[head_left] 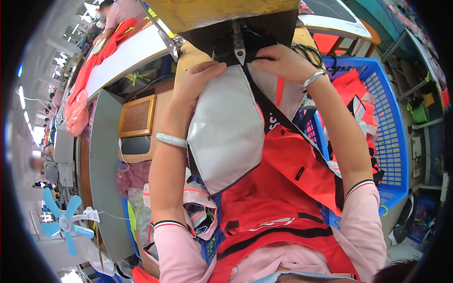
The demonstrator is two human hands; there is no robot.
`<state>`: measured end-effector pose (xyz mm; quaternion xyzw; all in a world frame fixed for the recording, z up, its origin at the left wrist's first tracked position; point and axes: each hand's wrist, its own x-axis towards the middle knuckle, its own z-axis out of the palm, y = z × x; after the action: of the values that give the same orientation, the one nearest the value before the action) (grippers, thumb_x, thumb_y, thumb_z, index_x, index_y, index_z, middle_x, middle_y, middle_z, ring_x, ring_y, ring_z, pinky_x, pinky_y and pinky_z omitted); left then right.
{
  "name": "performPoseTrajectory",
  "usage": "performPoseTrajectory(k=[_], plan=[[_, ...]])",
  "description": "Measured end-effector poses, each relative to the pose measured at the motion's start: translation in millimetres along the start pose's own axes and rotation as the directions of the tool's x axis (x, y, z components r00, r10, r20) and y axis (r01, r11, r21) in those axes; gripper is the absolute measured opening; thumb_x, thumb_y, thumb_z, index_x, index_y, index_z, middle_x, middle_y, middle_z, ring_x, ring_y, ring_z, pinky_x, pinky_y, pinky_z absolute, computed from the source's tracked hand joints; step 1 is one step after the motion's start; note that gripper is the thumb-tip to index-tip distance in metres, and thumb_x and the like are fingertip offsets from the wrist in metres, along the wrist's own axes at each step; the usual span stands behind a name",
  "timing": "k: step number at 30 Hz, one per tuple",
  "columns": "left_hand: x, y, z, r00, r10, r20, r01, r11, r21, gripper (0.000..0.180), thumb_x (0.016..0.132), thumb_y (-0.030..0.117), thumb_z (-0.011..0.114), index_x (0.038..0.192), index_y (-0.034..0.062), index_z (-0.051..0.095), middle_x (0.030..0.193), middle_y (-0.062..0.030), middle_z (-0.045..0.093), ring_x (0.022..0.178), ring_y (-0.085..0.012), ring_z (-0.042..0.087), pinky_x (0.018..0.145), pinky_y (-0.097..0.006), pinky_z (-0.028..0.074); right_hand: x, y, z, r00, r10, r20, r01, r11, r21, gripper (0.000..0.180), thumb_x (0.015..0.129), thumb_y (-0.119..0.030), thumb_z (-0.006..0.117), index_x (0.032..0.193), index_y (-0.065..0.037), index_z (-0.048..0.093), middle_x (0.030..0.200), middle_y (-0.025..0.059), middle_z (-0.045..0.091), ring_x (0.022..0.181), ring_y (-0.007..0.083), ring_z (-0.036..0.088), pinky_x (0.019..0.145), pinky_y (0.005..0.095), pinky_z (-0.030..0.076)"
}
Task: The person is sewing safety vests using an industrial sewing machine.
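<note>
A pale grey fabric piece (226, 127) with black-bound edges hangs below the sewing machine's needle area (239, 53). At its upper left edge my left hand (204, 79) pinches the cloth, thumb toward the needle. My right hand (283, 63) is closed on the upper part of a second grey panel (273, 87) with an orange stripe, just right of the needle. Between the panels runs a black band (271, 111) with white lettering. Its lower end reaches the red cloth (297, 165) over my lap. The fingertips of both hands are partly hidden by the fabric.
The worn yellow machine head (226, 16) overhangs the hands. Black-handled scissors (309, 54) lie right of it. A blue basket (396, 155) of red and grey pieces stands at right. At left are a wicker-topped panel (138, 115), a grey board (106, 170) and a blue fan (66, 221).
</note>
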<state>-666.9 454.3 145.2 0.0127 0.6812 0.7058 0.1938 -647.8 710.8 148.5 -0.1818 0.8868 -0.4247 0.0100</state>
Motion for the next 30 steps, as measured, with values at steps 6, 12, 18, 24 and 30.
performPoseTrajectory(k=[6, 12, 18, 24, 30], plan=[[-50, -8, -21, 0.994, -0.001, 0.112, -0.021, 0.98, 0.197, 0.024, 0.09, 0.022, 0.07, 0.103, 0.0022, 0.071, 0.088, 0.0015, 0.067, 0.079, -0.0055, 0.06, 0.072, -0.022, 0.047, -100, 9, -81, 0.998, -0.033, 0.051, 0.031, 0.999, 0.038, 0.037, 0.088, -0.026, 0.066, 0.105, 0.006, 0.064, 0.087, 0.0071, 0.064, 0.082, 0.0133, 0.058, 0.075, 0.0283, 0.047], [-98, -33, -15, 0.966, -0.08, 0.247, -0.022, 0.923, 0.384, 0.03, 0.091, 0.023, 0.07, 0.11, 0.0006, 0.065, 0.085, 0.0028, 0.064, 0.077, -0.0028, 0.053, 0.068, -0.022, 0.043, -242, 47, -213, 0.795, 0.355, -0.492, -0.407, 0.913, 0.002, 0.027, 0.097, -0.015, 0.06, 0.12, 0.0, 0.064, 0.111, 0.0052, 0.069, 0.103, 0.0098, 0.061, 0.095, 0.0252, 0.045], [-87, -56, 23, 0.863, -0.296, 0.409, -0.003, 0.808, 0.59, 0.026, 0.091, 0.02, 0.067, 0.108, 0.0017, 0.061, 0.077, 0.0058, 0.058, 0.07, -0.0016, 0.049, 0.058, -0.02, 0.038, -225, -23, -57, 0.871, -0.084, -0.484, -0.064, 0.958, -0.28, 0.017, 0.087, -0.01, 0.062, 0.101, -0.008, 0.071, 0.104, 0.0085, 0.069, 0.099, 0.0205, 0.066, 0.087, 0.0332, 0.051], [-76, -111, 70, 0.679, -0.361, 0.639, -0.092, 0.822, 0.562, 0.03, 0.094, 0.027, 0.062, 0.109, 0.0009, 0.06, 0.085, 0.0035, 0.054, 0.08, -0.0049, 0.048, 0.071, -0.026, 0.043, -190, -51, 145, 0.908, -0.35, 0.231, 0.413, 0.843, -0.344, 0.025, 0.079, -0.014, 0.064, 0.102, -0.005, 0.06, 0.093, 0.011, 0.061, 0.072, 0.0242, 0.068, 0.056, 0.0364, 0.053], [-102, -146, 58, 0.791, -0.113, 0.602, -0.058, 0.964, 0.258, 0.048, 0.099, 0.038, 0.052, 0.128, 0.0008, 0.058, 0.112, -0.0051, 0.062, 0.102, -0.0139, 0.054, 0.095, -0.029, 0.043, -185, -34, 141, 0.953, -0.062, 0.298, 0.199, 0.868, -0.455, 0.021, 0.081, -0.013, 0.062, 0.1, -0.002, 0.06, 0.095, 0.014, 0.062, 0.077, 0.0315, 0.068, 0.058, 0.0424, 0.053]])
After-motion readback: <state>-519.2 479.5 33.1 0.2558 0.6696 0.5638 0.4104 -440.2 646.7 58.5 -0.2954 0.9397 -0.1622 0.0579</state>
